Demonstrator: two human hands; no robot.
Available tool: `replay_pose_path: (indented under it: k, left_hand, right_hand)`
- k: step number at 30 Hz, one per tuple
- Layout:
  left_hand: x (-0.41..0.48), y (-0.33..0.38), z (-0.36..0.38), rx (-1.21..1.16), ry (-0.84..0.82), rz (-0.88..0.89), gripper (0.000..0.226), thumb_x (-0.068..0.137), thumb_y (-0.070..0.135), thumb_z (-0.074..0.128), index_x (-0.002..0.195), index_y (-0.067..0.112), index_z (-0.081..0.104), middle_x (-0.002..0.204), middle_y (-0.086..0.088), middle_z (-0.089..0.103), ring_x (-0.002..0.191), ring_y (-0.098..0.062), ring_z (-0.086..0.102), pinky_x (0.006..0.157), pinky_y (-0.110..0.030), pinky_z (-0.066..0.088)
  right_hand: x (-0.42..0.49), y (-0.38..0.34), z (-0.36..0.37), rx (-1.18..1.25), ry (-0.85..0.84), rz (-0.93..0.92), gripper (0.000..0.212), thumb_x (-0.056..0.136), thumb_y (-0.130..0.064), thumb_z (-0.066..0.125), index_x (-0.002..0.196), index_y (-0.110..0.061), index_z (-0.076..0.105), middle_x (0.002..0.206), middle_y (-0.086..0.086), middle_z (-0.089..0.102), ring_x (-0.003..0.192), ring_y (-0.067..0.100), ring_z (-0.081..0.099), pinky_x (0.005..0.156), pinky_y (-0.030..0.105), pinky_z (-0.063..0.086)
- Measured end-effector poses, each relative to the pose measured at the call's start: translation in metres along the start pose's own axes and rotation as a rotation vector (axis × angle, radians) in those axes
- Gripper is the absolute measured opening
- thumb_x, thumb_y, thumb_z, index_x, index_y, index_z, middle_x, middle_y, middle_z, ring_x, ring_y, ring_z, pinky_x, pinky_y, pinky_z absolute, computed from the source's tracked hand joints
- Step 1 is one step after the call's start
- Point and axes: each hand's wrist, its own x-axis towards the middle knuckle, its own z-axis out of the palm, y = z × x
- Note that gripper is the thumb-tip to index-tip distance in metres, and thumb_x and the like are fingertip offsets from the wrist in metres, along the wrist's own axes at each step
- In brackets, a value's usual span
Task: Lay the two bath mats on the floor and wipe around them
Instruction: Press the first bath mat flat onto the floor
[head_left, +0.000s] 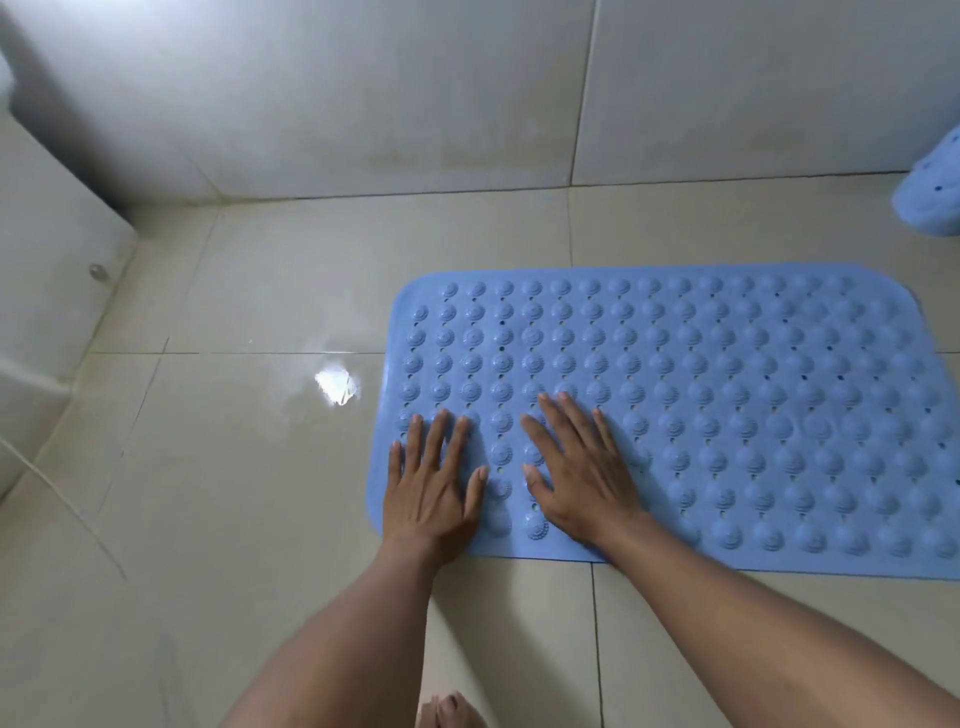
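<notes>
A blue rubber bath mat (727, 395) with rows of raised bumps lies flat on the beige tiled floor, running off the right edge of view. My left hand (434, 483) rests palm down on its near left corner, fingers spread. Just to the right of it my right hand (576, 473) also presses flat on the mat, fingers apart. Neither hand holds anything. A second blue mat (932, 192) shows only as a rolled or bunched piece at the far right edge, by the wall.
The grey tiled wall (363, 93) meets the floor just beyond the mat. A white fixture (47, 270) stands at the left. A bright wet glare (337, 385) sits on the floor tiles left of the mat. My toes (449, 712) show at the bottom.
</notes>
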Motion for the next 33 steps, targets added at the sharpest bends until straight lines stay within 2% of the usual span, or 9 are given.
replay_pose_path:
  k: [3, 6, 15, 19, 24, 33]
  left_hand:
    - [0.006, -0.005, 0.008, -0.024, 0.05, 0.013, 0.074, 0.096, 0.063, 0.014, 0.163, 0.032, 0.011, 0.171, 0.008, 0.005, 0.158, -0.019, -0.007, 0.126, -0.042, -0.005]
    - [0.006, -0.008, 0.017, -0.007, 0.099, 0.036, 0.068, 0.098, 0.059, 0.027, 0.161, 0.035, 0.02, 0.17, 0.004, 0.015, 0.158, -0.023, 0.004, 0.125, -0.048, 0.004]
    - [0.01, -0.01, 0.027, 0.03, 0.24, 0.077, 0.072, 0.089, 0.049, 0.047, 0.157, 0.03, 0.035, 0.166, -0.002, 0.029, 0.155, -0.028, 0.02, 0.121, -0.054, 0.022]
    - [0.01, -0.012, 0.026, 0.049, 0.292, 0.113, 0.071, 0.087, 0.043, 0.048, 0.155, 0.027, 0.041, 0.163, -0.005, 0.035, 0.153, -0.031, 0.027, 0.118, -0.055, 0.028]
    - [0.012, -0.008, 0.022, 0.07, 0.282, 0.102, 0.072, 0.083, 0.04, 0.048, 0.154, 0.025, 0.044, 0.161, -0.007, 0.039, 0.151, -0.034, 0.032, 0.118, -0.054, 0.029]
    - [0.015, 0.0, 0.007, 0.069, 0.12, 0.021, 0.068, 0.084, 0.04, 0.04, 0.151, 0.03, 0.047, 0.159, -0.006, 0.041, 0.149, -0.035, 0.034, 0.117, -0.049, 0.021]
  right_hand:
    - [0.01, -0.008, 0.01, -0.045, 0.002, -0.054, 0.06, 0.094, -0.05, 0.043, 0.15, -0.027, 0.046, 0.163, 0.008, 0.034, 0.152, 0.028, 0.027, 0.117, 0.06, 0.027]
    - [0.009, -0.01, 0.016, -0.098, 0.048, -0.058, 0.059, 0.096, -0.05, 0.042, 0.152, -0.031, 0.042, 0.165, 0.009, 0.029, 0.153, 0.028, 0.023, 0.117, 0.062, 0.024]
    - [0.011, -0.008, 0.016, -0.092, 0.106, -0.088, 0.059, 0.094, -0.046, 0.051, 0.15, -0.029, 0.047, 0.163, 0.011, 0.032, 0.152, 0.031, 0.027, 0.116, 0.063, 0.024]
    - [0.015, -0.009, 0.016, -0.093, 0.124, -0.084, 0.056, 0.093, -0.043, 0.052, 0.147, -0.03, 0.051, 0.161, 0.01, 0.037, 0.149, 0.033, 0.032, 0.116, 0.063, 0.025]
    - [0.017, -0.008, 0.016, -0.082, 0.14, -0.096, 0.054, 0.091, -0.042, 0.056, 0.143, -0.03, 0.056, 0.158, 0.009, 0.042, 0.147, 0.034, 0.037, 0.114, 0.063, 0.026]
    - [0.022, -0.009, 0.007, -0.042, 0.046, -0.069, 0.047, 0.092, -0.043, 0.051, 0.138, -0.035, 0.059, 0.156, 0.005, 0.046, 0.147, 0.031, 0.037, 0.112, 0.061, 0.027]
